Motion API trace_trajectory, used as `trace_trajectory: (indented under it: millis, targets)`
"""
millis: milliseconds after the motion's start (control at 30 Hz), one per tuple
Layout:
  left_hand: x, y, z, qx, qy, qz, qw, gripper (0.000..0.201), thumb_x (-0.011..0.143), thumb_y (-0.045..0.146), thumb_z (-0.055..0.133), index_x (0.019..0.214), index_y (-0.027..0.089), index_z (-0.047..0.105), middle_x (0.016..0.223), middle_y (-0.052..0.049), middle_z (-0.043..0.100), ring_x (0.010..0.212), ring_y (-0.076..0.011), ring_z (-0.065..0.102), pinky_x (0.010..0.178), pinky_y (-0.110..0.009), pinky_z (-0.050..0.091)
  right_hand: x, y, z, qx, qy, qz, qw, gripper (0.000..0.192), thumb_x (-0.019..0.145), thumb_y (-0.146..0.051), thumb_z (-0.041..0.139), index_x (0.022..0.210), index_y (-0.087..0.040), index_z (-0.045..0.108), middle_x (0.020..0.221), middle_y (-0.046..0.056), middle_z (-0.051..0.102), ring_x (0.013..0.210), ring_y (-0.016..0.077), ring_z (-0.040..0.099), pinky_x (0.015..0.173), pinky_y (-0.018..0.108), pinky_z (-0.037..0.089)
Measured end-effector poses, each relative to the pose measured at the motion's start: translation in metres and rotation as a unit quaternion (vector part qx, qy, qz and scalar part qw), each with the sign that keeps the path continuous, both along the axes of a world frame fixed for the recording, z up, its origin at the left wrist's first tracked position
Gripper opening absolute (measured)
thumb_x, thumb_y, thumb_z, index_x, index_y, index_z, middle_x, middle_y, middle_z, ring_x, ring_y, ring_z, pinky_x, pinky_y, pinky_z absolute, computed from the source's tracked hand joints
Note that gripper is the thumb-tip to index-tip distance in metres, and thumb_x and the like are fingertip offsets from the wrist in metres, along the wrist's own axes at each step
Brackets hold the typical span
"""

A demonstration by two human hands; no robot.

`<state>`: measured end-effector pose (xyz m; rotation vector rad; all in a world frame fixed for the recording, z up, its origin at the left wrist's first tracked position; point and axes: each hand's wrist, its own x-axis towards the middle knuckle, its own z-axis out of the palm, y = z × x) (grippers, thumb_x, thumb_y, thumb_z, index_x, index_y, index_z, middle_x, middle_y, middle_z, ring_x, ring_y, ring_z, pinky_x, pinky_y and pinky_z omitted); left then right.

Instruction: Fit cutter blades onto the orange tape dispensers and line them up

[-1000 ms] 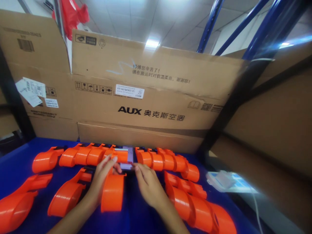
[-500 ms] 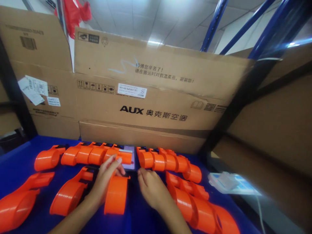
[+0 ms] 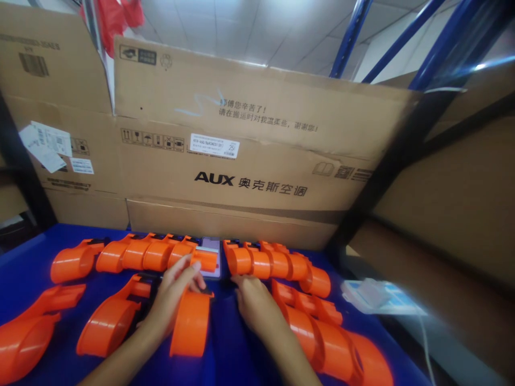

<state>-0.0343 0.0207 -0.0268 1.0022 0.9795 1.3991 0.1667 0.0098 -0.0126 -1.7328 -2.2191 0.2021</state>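
My left hand [image 3: 171, 300] lies over the top of an orange tape dispenser [image 3: 191, 324] on the blue table [image 3: 225, 359], its fingers spread and reaching toward a phone [image 3: 212, 252]. The phone lies flat between two rows of orange dispensers, partly covered by an orange piece and my fingertips. My right hand [image 3: 253, 303] rests on the table just right of the phone, fingers bent down, holding nothing. It sits beside the right-hand row of orange dispensers [image 3: 277, 265].
More orange dispensers lie at the left [image 3: 104, 324] and right [image 3: 333, 348]. Large cardboard boxes [image 3: 249, 161] wall the back of the table. A white and blue flat packet [image 3: 378, 297] lies at the right edge, beside a dark shelf post [image 3: 386, 171].
The phone, held between both hands a second ago, now lies flat farther back between the rows. My right hand has let go and shifted slightly right; my left hand stays on the dispenser.
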Motion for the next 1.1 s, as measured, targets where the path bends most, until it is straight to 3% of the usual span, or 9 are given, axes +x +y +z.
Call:
trace_trajectory:
  millis: [333,500,700,900,1000,1100]
  targets:
    - [0.000,0.004,-0.003,0.006,0.021,-0.016,1.000,0.035,0.076,0.053,0.072,0.078,0.019,0.061,0.062,-0.001,0.067,0.053,-0.0150,0.058,0.053,-0.024,0.042,-0.009,0.007,-0.004,-0.005,-0.086,0.005,0.996,0.040,0.088,-0.012,0.053,0.125,-0.023,0.062,0.111,0.013,0.072,0.104,0.0271,0.067,0.083,0.032,0.048]
    - [0.000,0.004,-0.006,0.017,0.027,-0.026,0.999,0.034,0.079,0.052,0.070,0.078,0.019,0.061,0.063,-0.001,0.067,0.053,-0.0138,0.058,0.053,-0.023,0.041,-0.008,0.007,-0.003,0.000,-0.107,0.008,0.994,0.025,0.090,-0.017,0.052,0.108,-0.022,0.069,0.102,0.012,0.072,0.099,0.0275,0.067,0.077,0.031,0.048]
    - [0.005,-0.001,-0.003,0.023,0.029,-0.038,0.999,0.034,0.081,0.051,0.069,0.089,0.018,0.062,0.067,-0.001,0.068,0.053,-0.0122,0.055,0.053,-0.022,0.042,-0.008,0.002,0.000,0.006,-0.115,0.014,0.993,0.021,0.089,-0.019,0.054,0.101,-0.021,0.070,0.097,0.013,0.071,0.096,0.0288,0.066,0.077,0.034,0.049]
    - [0.007,-0.003,-0.003,0.021,0.017,-0.038,0.999,0.034,0.083,0.051,0.068,0.089,0.018,0.062,0.075,-0.002,0.069,0.053,-0.0106,0.055,0.051,-0.021,0.040,-0.007,-0.001,0.013,0.118,-0.031,0.004,0.992,0.023,0.096,-0.027,0.050,0.113,-0.022,0.064,0.109,0.012,0.067,0.104,0.0287,0.063,0.084,0.036,0.050]
    - [0.009,-0.004,-0.005,0.026,0.014,-0.039,0.999,0.032,0.084,0.049,0.067,0.093,0.019,0.063,0.077,-0.001,0.068,0.054,-0.0095,0.054,0.052,-0.020,0.040,-0.008,-0.004,0.018,0.192,0.050,0.001,0.980,0.026,0.099,-0.033,0.045,0.118,-0.022,0.060,0.116,0.013,0.064,0.106,0.0281,0.063,0.084,0.036,0.053]
    - [0.011,-0.005,-0.009,0.027,0.025,-0.044,0.998,0.033,0.085,0.048,0.067,0.100,0.019,0.063,0.079,-0.001,0.069,0.057,-0.0102,0.054,0.056,-0.021,0.041,-0.009,-0.009,0.019,0.220,0.121,0.026,0.968,0.032,0.102,-0.034,0.041,0.130,-0.023,0.052,0.120,0.011,0.065,0.104,0.0253,0.066,0.081,0.034,0.056]
